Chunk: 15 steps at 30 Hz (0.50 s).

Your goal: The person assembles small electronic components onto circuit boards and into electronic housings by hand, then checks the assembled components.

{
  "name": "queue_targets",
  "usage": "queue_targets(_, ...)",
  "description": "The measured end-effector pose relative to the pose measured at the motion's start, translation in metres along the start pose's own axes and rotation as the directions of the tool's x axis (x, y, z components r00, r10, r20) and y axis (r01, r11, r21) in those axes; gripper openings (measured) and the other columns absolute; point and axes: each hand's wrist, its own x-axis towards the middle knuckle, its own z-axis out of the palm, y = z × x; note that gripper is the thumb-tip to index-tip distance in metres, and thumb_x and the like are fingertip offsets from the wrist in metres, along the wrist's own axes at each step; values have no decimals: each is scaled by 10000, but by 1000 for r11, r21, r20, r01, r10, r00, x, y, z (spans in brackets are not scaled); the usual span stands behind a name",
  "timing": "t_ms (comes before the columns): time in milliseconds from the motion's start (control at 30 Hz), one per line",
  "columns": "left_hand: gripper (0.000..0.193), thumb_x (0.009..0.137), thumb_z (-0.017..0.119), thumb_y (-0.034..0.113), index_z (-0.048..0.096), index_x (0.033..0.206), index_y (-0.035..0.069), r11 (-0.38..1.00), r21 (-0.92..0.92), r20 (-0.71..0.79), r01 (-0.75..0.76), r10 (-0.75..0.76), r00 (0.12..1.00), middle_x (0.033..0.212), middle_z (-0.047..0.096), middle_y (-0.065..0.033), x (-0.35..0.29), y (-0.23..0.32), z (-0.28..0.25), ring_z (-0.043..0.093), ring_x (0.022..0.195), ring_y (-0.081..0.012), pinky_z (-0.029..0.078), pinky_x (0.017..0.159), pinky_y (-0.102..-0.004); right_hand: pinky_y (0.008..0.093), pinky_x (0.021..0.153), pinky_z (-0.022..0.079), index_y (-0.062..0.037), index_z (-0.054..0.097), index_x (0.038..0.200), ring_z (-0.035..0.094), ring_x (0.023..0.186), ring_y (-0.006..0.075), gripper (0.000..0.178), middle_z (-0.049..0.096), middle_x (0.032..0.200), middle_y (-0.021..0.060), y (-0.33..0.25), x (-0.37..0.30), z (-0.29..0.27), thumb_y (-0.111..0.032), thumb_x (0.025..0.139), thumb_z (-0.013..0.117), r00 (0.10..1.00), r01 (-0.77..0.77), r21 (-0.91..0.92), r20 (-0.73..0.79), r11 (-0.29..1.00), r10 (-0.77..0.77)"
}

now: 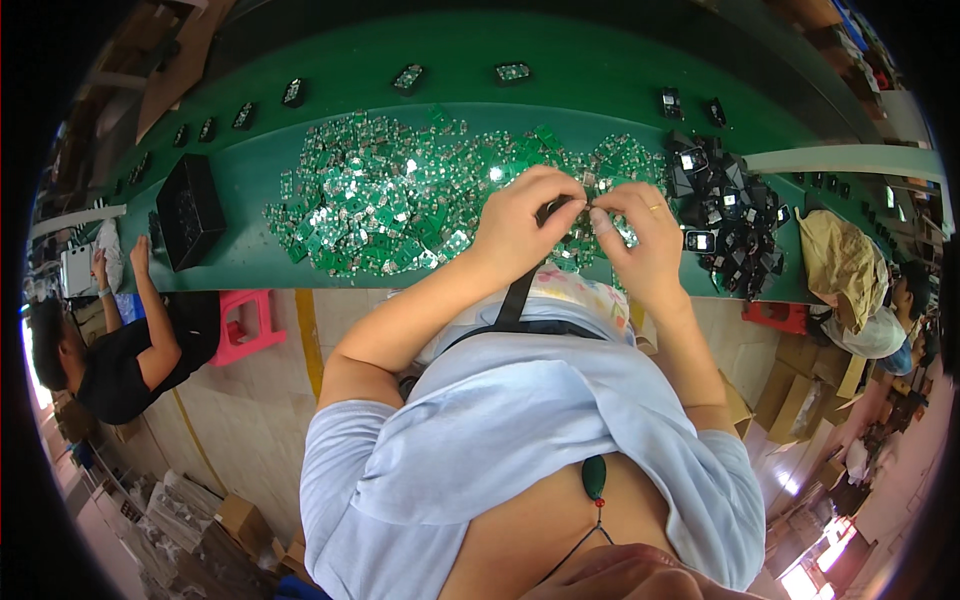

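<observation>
My left hand (525,222) is closed, thumb and fingers pinching a small black casing (549,209) that is partly hidden by the fingers. Beside it, my right hand (642,240) has its thumb and fingertips drawn together close to the left fingertips; whatever they grip is too small and covered to name. Both hands are over the front right part of a wide heap of small green circuit boards (380,200). Just right of my right hand lies a pile of black plastic casings (735,215), some with light square faces.
Along the far green strip, black casings with boards inside (408,78) stand spaced in a row. A black bin (190,212) is at the left, near a co-worker (120,350). A pink stool (245,325) stands below the table edge; a yellowish bag (845,265) hangs at right.
</observation>
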Motion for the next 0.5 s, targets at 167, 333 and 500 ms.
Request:
queue_targets(167,128,846,588,112,588,969,72,796,-362,340,485,-371,864,848,558,15,0,4,-6,507,609,-37,457,469,-181,289,596,447,-29,610,789,543,735,193,114,571,802,57,2,-9,7,-19,704,685,993,-111,184,-9,977,114)
queue_targets(333,179,852,580,114,579,1027,74,722,-422,367,548,-417,832,890,555,0,-3,9,-7,506,632,-34,466,477,-187,291,583,437,-25,604,781,533,715,185,108,567,793,56,1,-8,5,-9,705,678,995,-92,242,-20,966,100)
queue_targets(500,240,805,589,109,580,1042,70,861,-288,138,419,-395,908,924,595,-73,-7,7,-6,572,632,-175,476,558,-298,316,580,438,-33,576,774,528,692,228,146,559,787,69,3,-2,-3,10,668,666,984,175,84,25,981,-178)
